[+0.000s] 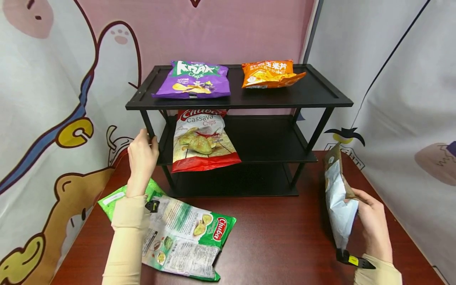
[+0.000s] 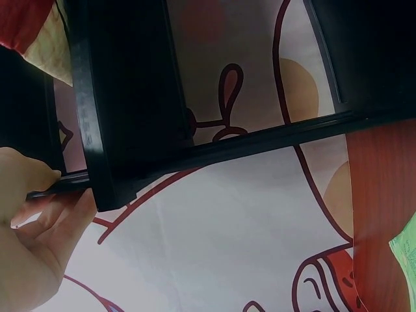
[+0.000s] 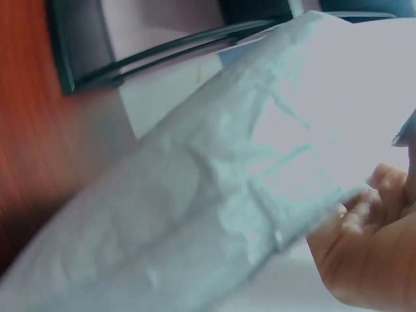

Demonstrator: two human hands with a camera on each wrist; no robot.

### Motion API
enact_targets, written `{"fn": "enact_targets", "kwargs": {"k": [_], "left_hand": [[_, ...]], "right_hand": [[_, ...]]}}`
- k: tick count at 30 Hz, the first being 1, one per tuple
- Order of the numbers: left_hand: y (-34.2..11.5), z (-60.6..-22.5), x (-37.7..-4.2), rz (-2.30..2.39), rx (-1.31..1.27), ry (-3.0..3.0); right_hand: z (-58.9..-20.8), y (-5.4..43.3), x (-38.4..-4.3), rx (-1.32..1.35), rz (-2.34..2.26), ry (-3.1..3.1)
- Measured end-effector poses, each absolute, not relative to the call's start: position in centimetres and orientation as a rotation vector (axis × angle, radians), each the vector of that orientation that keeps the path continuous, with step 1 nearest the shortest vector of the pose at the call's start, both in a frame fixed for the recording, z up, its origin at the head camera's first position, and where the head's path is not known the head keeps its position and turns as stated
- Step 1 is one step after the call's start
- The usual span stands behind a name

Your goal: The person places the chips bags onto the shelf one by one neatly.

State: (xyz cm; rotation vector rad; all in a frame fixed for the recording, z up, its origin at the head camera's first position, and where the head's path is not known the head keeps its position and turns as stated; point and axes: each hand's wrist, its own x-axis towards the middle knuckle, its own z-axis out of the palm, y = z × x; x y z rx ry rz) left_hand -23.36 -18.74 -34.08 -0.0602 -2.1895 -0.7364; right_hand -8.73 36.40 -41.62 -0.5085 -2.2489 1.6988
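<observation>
On the left, my left hand (image 1: 143, 153) grips a front post of the black shelf rack (image 1: 147, 123), just under the top shelf. The left wrist view shows thumb and fingers (image 2: 62, 221) pinching that thin black post (image 2: 75, 182). At the right, my right hand (image 1: 373, 221) pinches the edge of a snack bag (image 1: 338, 198), brown at the top and silvery-white on its face. It hangs upright, edge-on, beside the rack. In the right wrist view the bag's pale, crinkled face (image 3: 214, 182) covers much of the picture, blurred, and the hand (image 3: 377, 240) shows at its edge.
Purple Krax chips (image 1: 196, 81) and an orange bag (image 1: 270, 74) lie on the top shelf. A red-and-cream cassava chips bag (image 1: 204, 142) leans on the middle shelf. Two green bags, the front one Chuba (image 1: 185, 233), lie on the brown table (image 1: 278, 237) beneath my left arm.
</observation>
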Motion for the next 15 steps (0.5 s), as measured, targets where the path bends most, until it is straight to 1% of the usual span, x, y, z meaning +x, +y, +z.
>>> {"fn": "enact_targets", "kwargs": {"k": [6, 11, 15], "left_hand": [[-18.7, -34.0, -23.3, -0.741, -0.058, -2.195], [-18.7, -33.9, -23.2, -0.739, -0.059, -2.197], [-18.7, -33.8, -23.2, -0.736, -0.064, -2.194]], "right_hand": [[-42.4, 37.0, -8.4, -0.327, 2.199, -1.811], [-42.5, 37.3, -7.9, -0.147, 2.424, -1.631], [-42.6, 38.3, -7.7, -0.092, 2.51, -1.581]]}}
